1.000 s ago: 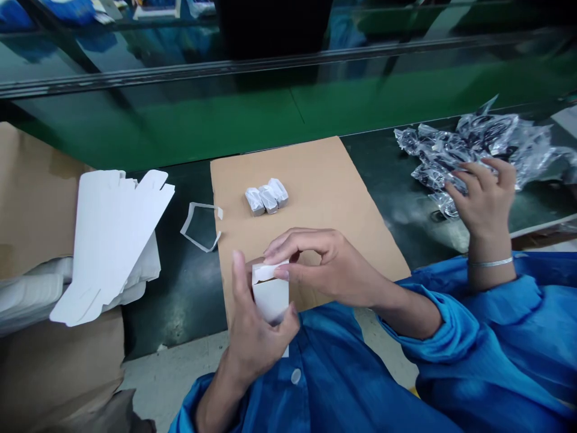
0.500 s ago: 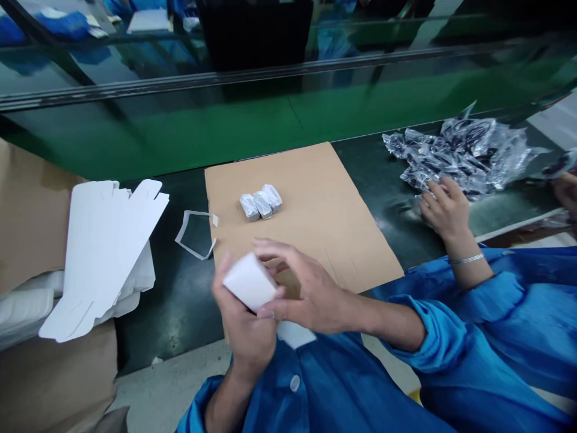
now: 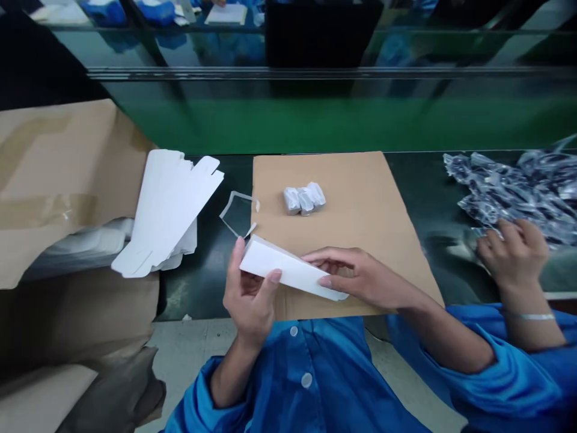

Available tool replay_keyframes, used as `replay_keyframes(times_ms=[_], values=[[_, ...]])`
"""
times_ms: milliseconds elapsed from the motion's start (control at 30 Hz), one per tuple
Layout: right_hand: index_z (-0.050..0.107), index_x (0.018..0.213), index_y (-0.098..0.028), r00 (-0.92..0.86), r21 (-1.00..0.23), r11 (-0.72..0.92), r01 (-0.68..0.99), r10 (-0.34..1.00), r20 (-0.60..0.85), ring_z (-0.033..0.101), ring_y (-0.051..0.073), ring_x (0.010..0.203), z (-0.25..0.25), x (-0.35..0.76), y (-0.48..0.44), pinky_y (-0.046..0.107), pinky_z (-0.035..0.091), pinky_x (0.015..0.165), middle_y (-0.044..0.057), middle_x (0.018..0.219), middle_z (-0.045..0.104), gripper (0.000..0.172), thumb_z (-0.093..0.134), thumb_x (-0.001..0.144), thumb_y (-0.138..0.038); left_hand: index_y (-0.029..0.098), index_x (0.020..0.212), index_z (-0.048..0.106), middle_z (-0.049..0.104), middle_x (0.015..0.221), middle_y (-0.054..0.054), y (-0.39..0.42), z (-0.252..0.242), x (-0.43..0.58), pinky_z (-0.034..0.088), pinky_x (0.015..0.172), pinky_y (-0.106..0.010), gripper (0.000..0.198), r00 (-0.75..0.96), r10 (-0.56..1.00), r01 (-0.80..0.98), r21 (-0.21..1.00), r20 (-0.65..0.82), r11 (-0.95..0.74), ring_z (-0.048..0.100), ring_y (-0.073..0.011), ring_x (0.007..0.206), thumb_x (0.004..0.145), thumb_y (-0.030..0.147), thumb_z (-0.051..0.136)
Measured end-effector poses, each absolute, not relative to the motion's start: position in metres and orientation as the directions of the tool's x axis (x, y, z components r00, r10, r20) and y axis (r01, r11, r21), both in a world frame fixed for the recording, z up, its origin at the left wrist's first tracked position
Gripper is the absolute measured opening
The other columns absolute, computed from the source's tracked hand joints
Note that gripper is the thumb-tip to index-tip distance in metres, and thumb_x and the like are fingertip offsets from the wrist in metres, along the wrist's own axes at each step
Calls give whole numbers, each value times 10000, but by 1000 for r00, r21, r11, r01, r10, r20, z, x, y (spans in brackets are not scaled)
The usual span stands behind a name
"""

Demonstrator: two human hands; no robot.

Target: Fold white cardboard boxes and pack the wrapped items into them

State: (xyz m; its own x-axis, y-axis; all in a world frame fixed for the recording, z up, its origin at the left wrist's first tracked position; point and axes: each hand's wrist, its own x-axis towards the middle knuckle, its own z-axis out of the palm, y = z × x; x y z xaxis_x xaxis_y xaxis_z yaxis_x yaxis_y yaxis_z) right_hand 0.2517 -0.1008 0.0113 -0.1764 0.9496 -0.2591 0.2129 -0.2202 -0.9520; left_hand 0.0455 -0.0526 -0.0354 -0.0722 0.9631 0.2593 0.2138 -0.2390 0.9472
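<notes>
Turned since the earlier frame, the white box (image 3: 297, 271) now lies lengthwise across the person's front instead of showing its end, and the right hand (image 3: 366, 278) has shifted to its right part. The box is held over the near part of the cardboard sheet (image 3: 360, 180), its long axis slanting from the far left end to the near right end. Both hands are on it, so neither is nearer: the left hand (image 3: 250, 294) has the left end, the right hand the other.

The left fingers close around their end, thumb on the near face, palm turned up and inward. The right fingers curl over the far side with the thumb on the near face, the forearm coming in from the right of the sheet.

Three small wrapped pieces (image 3: 305, 199) sit together on the sheet, beyond the box. Left of the sheet, flat white cartons (image 3: 164, 204) lie stacked; right of it, a co-worker's hand (image 3: 514, 252) is beside bagged items (image 3: 518, 192) on the table (image 3: 198, 300).
</notes>
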Motion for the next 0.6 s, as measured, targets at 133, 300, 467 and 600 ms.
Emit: replay_keyframes(times_ms=[133,300,467,600], values=[[669,1272,-264,-196,-948,-202,245,948,-253,640,149,943,13,247,-105,273,530,801,37,1195,703,369,656,916,-359,231,1399,546,695,1249,-92,-55,-37,47,608,784,-270,693,-73,938,216,924,339,-317,723,-186,940,776,414,790],[656,1301,-257,-205,-930,-177,322,946,-251,663,151,923,13,256,-101,260,535,758,33,1167,723,381,614,945,-387,235,1456,476,629,1351,-122,-50,-39,31,571,945,-356,653,64,930,302,881,362,-364,663,-246,1158,860,358,714],[643,1321,-217,-323,-712,50,701,911,-255,641,246,1174,21,295,-64,380,492,979,87,1325,664,379,532,996,-377,265,1571,230,435,1537,-171,-45,-38,25,332,1173,-553,954,540,661,512,421,521,-749,408,-344,1436,798,369,778],[479,1466,-153,-112,-308,68,949,986,-127,461,334,1376,19,322,-3,458,385,1097,153,1498,498,648,687,854,-191,175,1471,447,528,1453,-203,-40,-44,51,355,1131,-574,686,844,478,433,217,244,-875,481,-378,1358,868,406,678]])
